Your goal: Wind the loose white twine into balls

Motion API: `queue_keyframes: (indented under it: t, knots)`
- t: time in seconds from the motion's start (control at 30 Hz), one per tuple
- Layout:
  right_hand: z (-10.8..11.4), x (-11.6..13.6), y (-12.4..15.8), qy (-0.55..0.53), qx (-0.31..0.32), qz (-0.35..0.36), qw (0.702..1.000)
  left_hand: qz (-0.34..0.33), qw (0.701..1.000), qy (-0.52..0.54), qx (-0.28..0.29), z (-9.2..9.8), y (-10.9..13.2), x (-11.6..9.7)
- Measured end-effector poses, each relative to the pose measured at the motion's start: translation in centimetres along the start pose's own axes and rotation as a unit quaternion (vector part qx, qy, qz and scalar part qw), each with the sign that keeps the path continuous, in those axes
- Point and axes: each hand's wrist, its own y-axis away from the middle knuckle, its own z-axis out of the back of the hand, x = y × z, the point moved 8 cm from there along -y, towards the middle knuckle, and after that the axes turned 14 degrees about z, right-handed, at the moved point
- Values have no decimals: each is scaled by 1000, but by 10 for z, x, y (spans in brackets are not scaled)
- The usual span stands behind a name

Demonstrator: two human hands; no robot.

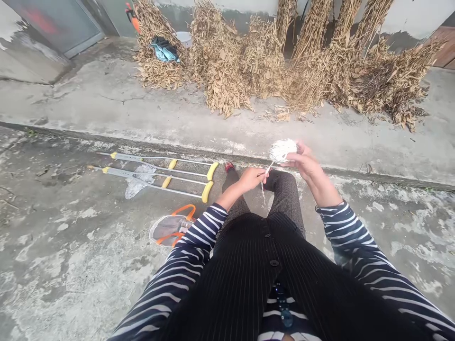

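Observation:
In my right hand [304,162] is a white ball of twine [282,150], its fingers curled round the right side of it. A strand of white twine [270,167] runs from the ball down to my left hand [253,179], which is closed on it in a pinch. The loose end hangs below the left fingers. Both hands are held out in front of my legs, with the ball a little farther away than the left hand. The fingers behind the ball are partly hidden.
Two crutches [161,176] with yellow pads lie on the concrete at left, over a clear plastic bag [137,184]. Nearer is a bag with orange handles [172,227]. A low step edge [373,176] crosses ahead; dried plant bundles [227,66] lean along the wall.

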Motion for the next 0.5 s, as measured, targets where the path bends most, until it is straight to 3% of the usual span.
queue_keyframes:
  t: [0.13,0.27,0.37,0.5]
  knots:
    - [25,-12,-17,193,-91,89,973,1,998,26,60,-7,27,-12]
    - [17,-49,-13,280,-75,78,954,-17,998,-26,60,16,35,-41]
    - [-8,-69,1,222,3,53,974,-26,997,-77,1,49,22,-63]
    - [-35,-67,18,6,85,-10,996,-57,986,-124,-95,85,-2,-78]
